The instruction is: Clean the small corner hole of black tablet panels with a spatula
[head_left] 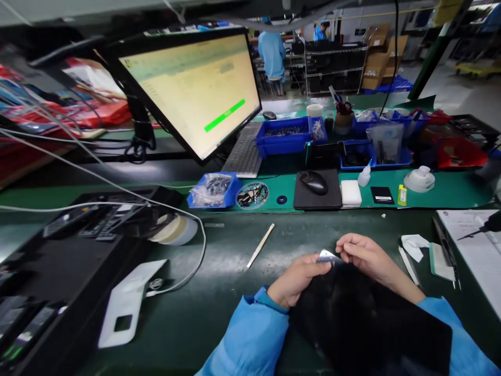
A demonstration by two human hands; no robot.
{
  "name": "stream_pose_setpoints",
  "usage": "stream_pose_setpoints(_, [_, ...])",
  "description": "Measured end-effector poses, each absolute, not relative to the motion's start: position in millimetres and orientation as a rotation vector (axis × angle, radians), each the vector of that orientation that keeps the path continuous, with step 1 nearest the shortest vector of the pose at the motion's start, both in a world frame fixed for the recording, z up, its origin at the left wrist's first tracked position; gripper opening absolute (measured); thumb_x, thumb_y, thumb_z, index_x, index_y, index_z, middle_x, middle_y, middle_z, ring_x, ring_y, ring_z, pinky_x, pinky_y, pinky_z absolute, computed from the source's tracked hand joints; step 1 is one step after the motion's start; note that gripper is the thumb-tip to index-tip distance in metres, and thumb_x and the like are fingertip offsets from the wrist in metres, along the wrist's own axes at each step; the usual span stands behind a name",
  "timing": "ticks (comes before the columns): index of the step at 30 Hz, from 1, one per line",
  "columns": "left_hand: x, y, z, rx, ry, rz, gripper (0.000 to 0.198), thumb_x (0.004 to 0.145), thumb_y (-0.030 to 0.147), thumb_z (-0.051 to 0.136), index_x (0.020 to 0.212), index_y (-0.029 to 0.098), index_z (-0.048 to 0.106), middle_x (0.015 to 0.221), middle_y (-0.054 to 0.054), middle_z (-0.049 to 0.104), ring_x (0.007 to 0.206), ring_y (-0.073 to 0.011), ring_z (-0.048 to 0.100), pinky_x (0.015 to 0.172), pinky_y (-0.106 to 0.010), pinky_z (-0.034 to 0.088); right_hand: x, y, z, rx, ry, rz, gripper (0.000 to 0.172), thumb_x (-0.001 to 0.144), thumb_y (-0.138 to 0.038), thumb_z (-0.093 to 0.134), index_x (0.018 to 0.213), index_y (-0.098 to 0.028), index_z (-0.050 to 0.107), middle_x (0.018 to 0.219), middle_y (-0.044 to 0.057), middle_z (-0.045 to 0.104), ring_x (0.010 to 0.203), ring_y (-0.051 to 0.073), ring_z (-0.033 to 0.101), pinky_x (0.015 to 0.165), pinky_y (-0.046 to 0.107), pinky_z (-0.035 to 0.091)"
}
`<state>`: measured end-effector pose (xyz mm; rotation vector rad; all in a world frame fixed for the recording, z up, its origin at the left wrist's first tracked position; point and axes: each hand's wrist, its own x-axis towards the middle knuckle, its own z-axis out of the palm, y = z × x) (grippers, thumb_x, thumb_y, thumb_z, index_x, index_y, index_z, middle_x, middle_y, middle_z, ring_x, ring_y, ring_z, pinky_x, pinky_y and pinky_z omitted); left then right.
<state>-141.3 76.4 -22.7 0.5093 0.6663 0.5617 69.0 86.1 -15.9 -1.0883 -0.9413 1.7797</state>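
Note:
Near the front of the bench, my left hand (299, 279) pinches a small, thin, shiny silver piece (327, 256) between thumb and fingers. Just right of it, my right hand (362, 256) has its thumb and fingertips drawn together; what they hold, if anything, I cannot make out. A large black shape (364, 324) spreads below both hands and covers part of the right forearm; its kind is unclear. A pale thin stick with a white tip (261, 246) lies on the bench left of my hands. To the right are tweezers (446, 250) and a crumpled white wipe (415, 245).
A white bracket-like part (131, 305) and a white cable (204, 240) lie at left, beside a black tray (78, 266). Behind are a monitor (191, 89), a mouse (313, 183), a blue parts bin (284, 136) and a small bottle (364, 175). A screwdriver tip (475, 231) juts in at right.

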Motion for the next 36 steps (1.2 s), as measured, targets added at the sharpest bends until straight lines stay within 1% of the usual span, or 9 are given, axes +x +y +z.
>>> stream_pose_setpoints(4, [-147.9,81.5,-18.8,0.549,0.703,0.515,0.026,0.078,0.024,0.085,0.099,0.009,0.080,0.087,-0.008,0.079,0.074,-0.0174,0.070,0.079,-0.027,0.047,88.1,88.1,-4.2,-1.186,-1.130,1.632,0.035,0.078,-0.047,0.087,0.096,-0.018,0.078,0.090,0.006,0.075,0.072,0.014,0.062,0.073,0.029,0.049])
stream_pose_setpoints(7, [-153.0,85.5,-16.5,0.588,0.709,0.519,0.030,0.076,0.024,0.086,0.101,0.009,0.080,0.092,-0.009,0.079,0.082,-0.0201,0.071,0.086,-0.030,0.049,116.6,83.7,11.7,-1.282,-1.242,1.515,0.036,0.079,-0.045,0.088,0.103,-0.019,0.079,0.099,0.009,0.077,0.082,0.018,0.067,0.081,0.032,0.052])
stream_pose_setpoints(11, [-153.8,86.6,-16.0,0.630,0.725,0.574,0.036,0.074,0.031,0.087,0.103,0.010,0.080,0.091,-0.010,0.079,0.081,-0.0209,0.071,0.086,-0.032,0.049,131.4,67.4,47.6,-1.488,-1.504,1.147,0.037,0.086,-0.053,0.078,0.106,-0.023,0.077,0.105,0.010,0.078,0.092,0.024,0.071,0.085,0.036,0.055])
stream_pose_setpoints(14, [-149.8,83.2,-14.2,0.672,0.721,0.634,0.037,0.074,0.034,0.087,0.103,0.012,0.079,0.092,-0.008,0.079,0.083,-0.0206,0.070,0.084,-0.031,0.049,102.7,53.1,74.3,-1.580,-1.841,0.885,0.026,0.096,-0.047,0.067,0.107,-0.025,0.077,0.109,0.008,0.077,0.100,0.025,0.071,0.088,0.036,0.055])
stream_pose_setpoints(18, [-141.6,73.9,-7.3,0.760,0.683,0.744,0.035,0.077,0.039,0.084,0.102,0.015,0.077,0.092,-0.005,0.077,0.086,-0.0207,0.068,0.082,-0.030,0.048,47.6,43.3,78.6,-1.557,-2.215,0.392,0.019,0.099,-0.023,0.055,0.104,-0.024,0.074,0.102,0.003,0.076,0.094,0.020,0.071,0.085,0.034,0.055])
stream_pose_setpoints(21, [-135.5,68.0,-1.1,0.846,0.630,0.834,0.034,0.082,0.040,0.080,0.103,0.014,0.077,0.100,-0.006,0.078,0.099,-0.0247,0.067,0.090,-0.033,0.048,24.8,44.4,66.9,-1.584,-2.264,0.105,0.016,0.097,-0.018,0.058,0.099,-0.020,0.073,0.095,0.003,0.076,0.088,0.022,0.072,0.081,0.035,0.057])
stream_pose_setpoints(23, [-132.7,66.0,2.6,0.900,0.600,0.892,0.032,0.085,0.040,0.076,0.104,0.014,0.077,0.105,-0.007,0.078,0.106,-0.0265,0.067,0.094,-0.034,0.047,17.9,46.5,62.0,-1.593,-2.272,0.020,0.014,0.096,-0.018,0.060,0.099,-0.019,0.074,0.095,0.004,0.076,0.088,0.023,0.073,0.080,0.036,0.057])
stream_pose_setpoints(29, [-132.0,62.2,9.3,1.073,0.618,1.048,0.027,0.095,0.032,0.065,0.112,0.014,0.075,0.111,-0.009,0.079,0.108,-0.0284,0.069,0.096,-0.039,0.051,3.2,49.0,70.1,-1.575,-2.322,-0.168,0.014,0.094,-0.013,0.064,0.099,-0.019,0.075,0.093,0.003,0.076,0.085,0.023,0.073,0.074,0.033,0.055])
stream_pose_setpoints(36, [-132.0,52.6,7.9,1.184,0.757,1.239,0.038,0.100,0.027,0.056,0.136,0.017,0.064,0.141,-0.012,0.067,0.133,-0.0256,0.060,0.120,-0.043,0.041,-11.3,44.0,79.9,-1.491,-2.371,-0.332,0.017,0.097,-0.014,0.059,0.100,-0.018,0.075,0.095,0.003,0.076,0.086,0.021,0.073,0.077,0.030,0.053])
